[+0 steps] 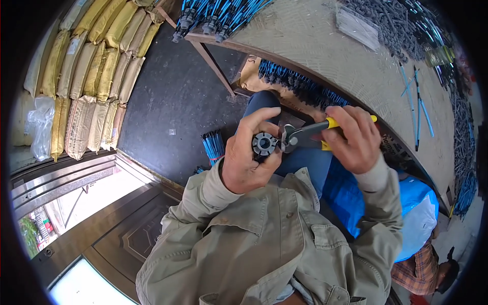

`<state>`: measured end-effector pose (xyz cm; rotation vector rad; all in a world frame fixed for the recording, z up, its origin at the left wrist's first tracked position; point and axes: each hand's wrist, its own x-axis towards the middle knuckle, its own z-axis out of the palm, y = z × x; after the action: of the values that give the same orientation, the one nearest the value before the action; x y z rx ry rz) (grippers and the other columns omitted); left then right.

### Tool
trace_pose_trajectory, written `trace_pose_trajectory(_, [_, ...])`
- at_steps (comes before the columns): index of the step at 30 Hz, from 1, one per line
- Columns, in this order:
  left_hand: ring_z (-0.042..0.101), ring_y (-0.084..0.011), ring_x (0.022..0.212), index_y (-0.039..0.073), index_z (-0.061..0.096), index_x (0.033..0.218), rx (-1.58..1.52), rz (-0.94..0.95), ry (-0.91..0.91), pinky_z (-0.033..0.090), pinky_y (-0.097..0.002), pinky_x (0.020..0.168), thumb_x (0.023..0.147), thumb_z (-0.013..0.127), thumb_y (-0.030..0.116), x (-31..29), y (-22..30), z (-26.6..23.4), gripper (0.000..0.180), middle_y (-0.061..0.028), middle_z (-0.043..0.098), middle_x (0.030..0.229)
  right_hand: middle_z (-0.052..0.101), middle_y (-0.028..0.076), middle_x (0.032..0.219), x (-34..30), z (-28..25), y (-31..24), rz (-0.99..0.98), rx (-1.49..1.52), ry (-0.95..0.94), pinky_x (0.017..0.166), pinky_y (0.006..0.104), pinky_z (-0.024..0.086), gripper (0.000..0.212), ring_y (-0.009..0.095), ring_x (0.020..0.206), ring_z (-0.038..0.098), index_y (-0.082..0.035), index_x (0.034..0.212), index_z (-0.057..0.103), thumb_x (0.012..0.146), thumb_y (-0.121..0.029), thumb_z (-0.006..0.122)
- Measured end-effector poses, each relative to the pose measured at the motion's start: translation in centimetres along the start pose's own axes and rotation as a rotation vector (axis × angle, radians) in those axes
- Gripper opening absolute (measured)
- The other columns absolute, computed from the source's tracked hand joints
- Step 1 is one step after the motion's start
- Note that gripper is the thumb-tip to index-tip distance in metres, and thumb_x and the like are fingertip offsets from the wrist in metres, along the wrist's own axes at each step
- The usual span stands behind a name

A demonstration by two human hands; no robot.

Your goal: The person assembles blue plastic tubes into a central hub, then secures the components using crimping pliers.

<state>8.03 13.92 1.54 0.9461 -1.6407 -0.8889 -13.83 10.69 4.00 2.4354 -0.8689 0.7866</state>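
My left hand (243,165) is closed around a black round plastic part (257,145), with notches around its rim and a hole in its middle. Cutting pliers (311,131) with yellow and black handles are gripped in my right hand (356,140). The pliers' metal jaws reach the right side of the round part, close to my left fingertips. Whether the jaws bite on anything is too small to tell. Both hands are held up in front of my chest, above my lap.
A wooden table (305,43) holds bundles of blue and black rods (218,18) and a heap of dark plastic pieces (391,25). More rods (213,145) stand on the floor. Stacked sacks (81,76) line the left. A blue bag (406,213) and another person (422,269) are at right.
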Motion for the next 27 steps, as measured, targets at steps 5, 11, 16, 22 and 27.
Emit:
trace_pose_trajectory(5, [0.058, -0.0189, 0.076, -0.002, 0.052, 0.114, -0.069, -0.021, -0.270, 0.044, -0.0286, 0.070, 0.067, 0.067, -0.004, 0.4, 0.0, -1.5, 0.050, -0.0109, 0.059, 0.086, 0.058, 0.013, 0.091, 1.5, -3.7, 3.5, 0.161, 0.847, -0.830, 0.058, 0.0354, 0.046, 0.043, 0.028, 0.071, 0.060, -0.003, 0.079, 0.054, 0.070, -0.042, 0.071])
trace_pose_trajectory(11, [0.059, -0.0198, 0.078, -0.002, 0.062, 0.100, -0.188, 0.065, -0.583, 0.043, -0.0305, 0.072, 0.056, 0.084, 0.011, 1.8, -0.1, -1.6, 0.051, -0.0117, 0.064, 0.092, 0.059, 0.017, 0.092, -1.5, -3.9, 2.1, 0.622, 1.779, -1.255, 0.061, 0.0349, 0.049, 0.049, 0.029, 0.070, 0.061, -0.001, 0.097, 0.051, 0.075, -0.043, 0.067])
trace_pose_trajectory(16, [0.060, -0.0208, 0.076, -0.003, 0.062, 0.102, -0.213, 0.127, -0.514, 0.043, -0.0328, 0.070, 0.049, 0.085, 0.023, 1.2, -1.3, -1.9, 0.063, -0.0126, 0.065, 0.094, 0.059, 0.020, 0.094, -0.6, -4.9, 0.7, 0.599, 1.752, -1.109, 0.062, 0.0339, 0.051, 0.053, 0.026, 0.069, 0.062, 0.000, 0.111, 0.048, 0.081, -0.040, 0.063])
trace_pose_trajectory(22, [0.061, -0.0218, 0.073, -0.003, 0.063, 0.099, -0.244, 0.042, -0.478, 0.042, -0.0336, 0.070, 0.050, 0.084, 0.028, 1.7, -1.4, -2.2, 0.062, -0.0114, 0.066, 0.090, 0.057, 0.025, 0.104, -1.6, -6.6, -0.8, 0.298, 0.978, -0.598, 0.057, 0.0294, 0.051, 0.056, 0.019, 0.064, 0.060, 0.005, 0.121, 0.043, 0.086, -0.036, 0.059])
trace_pose_trajectory(27, [0.060, -0.0225, 0.074, -0.003, 0.064, 0.097, -0.245, 0.094, -0.715, 0.042, -0.0335, 0.070, 0.050, 0.084, 0.030, 2.8, -1.2, -2.6, 0.061, -0.0110, 0.066, 0.089, 0.055, 0.025, 0.110, -3.9, -4.1, 0.3, 1.219, 2.495, -1.121, 0.057, 0.0282, 0.050, 0.060, 0.021, 0.066, 0.061, 0.006, 0.128, 0.038, 0.086, -0.030, 0.060])
